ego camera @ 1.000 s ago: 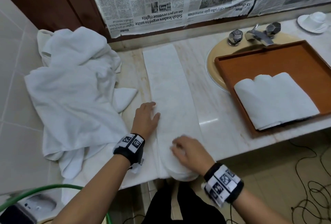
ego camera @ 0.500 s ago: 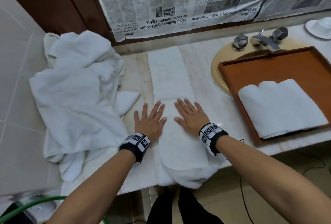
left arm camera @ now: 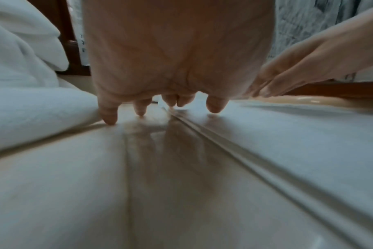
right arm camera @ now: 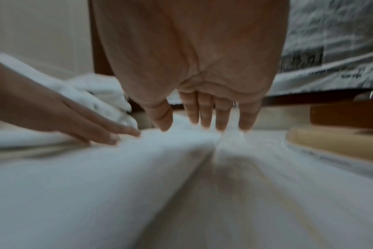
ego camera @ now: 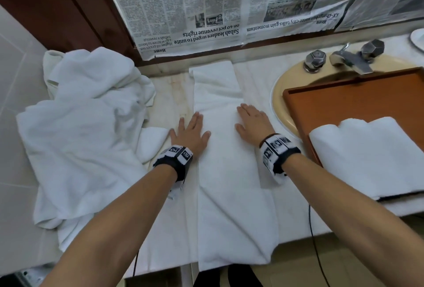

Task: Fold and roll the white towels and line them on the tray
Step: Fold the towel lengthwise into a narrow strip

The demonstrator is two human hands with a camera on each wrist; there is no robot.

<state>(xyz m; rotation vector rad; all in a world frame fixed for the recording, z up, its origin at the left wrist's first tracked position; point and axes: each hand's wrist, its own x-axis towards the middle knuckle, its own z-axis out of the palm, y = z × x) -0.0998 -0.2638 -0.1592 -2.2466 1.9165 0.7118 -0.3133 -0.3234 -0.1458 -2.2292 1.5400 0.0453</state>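
A white towel (ego camera: 227, 167), folded into a long narrow strip, lies on the marble counter (ego camera: 174, 89) from the back wall to the front edge, its near end hanging over. My left hand (ego camera: 191, 134) lies flat at the strip's left edge, partly on bare counter. My right hand (ego camera: 252, 120) presses flat on the strip's right side, fingers straight. In the left wrist view the left fingertips (left arm camera: 109, 118) touch the counter beside the strip (left arm camera: 287, 134). In the right wrist view the right fingers (right arm camera: 204, 116) lie on the towel (right arm camera: 117, 176). A brown tray (ego camera: 358, 100) holds rolled white towels (ego camera: 371, 153).
A heap of loose white towels (ego camera: 80, 130) fills the counter's left side against the tiled wall. The tray sits over a beige sink (ego camera: 284, 89) with a metal tap (ego camera: 351, 59). Newspaper (ego camera: 229, 6) covers the wall behind. A white dish (ego camera: 417, 38) sits far right.
My right hand left the strip's near end and slid up along it toward the wall. My left hand also slid further up. Both now lie flat mid-strip.
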